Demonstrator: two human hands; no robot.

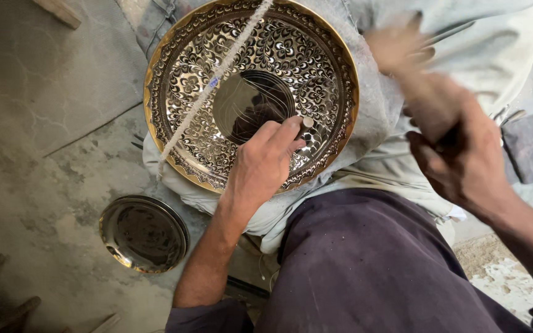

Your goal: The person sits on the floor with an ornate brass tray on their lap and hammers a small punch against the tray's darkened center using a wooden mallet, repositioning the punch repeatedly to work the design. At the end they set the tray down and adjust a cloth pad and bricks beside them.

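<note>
A large round brass plate (pixel 186 80) with dense engraved floral work and a plain mirror centre leans on a cloth-covered cushion. My left hand (pixel 263 163) rests on the plate's lower right part and pinches a short metal punch (pixel 307 123) against the engraved band. My right hand (pixel 458 157) is raised to the right of the plate, blurred with motion, gripping a dark handle of a hammer (pixel 430 105) whose head is smeared. A twisted white cord (pixel 211 83) runs diagonally across the plate.
A smaller plain round metal plate (pixel 144 234) lies on the concrete floor at lower left. My dark trouser leg (pixel 365 265) fills the lower middle. Pale cloth (pixel 501 49) covers the upper right. A grey rag (pixel 527 145) lies at the right edge.
</note>
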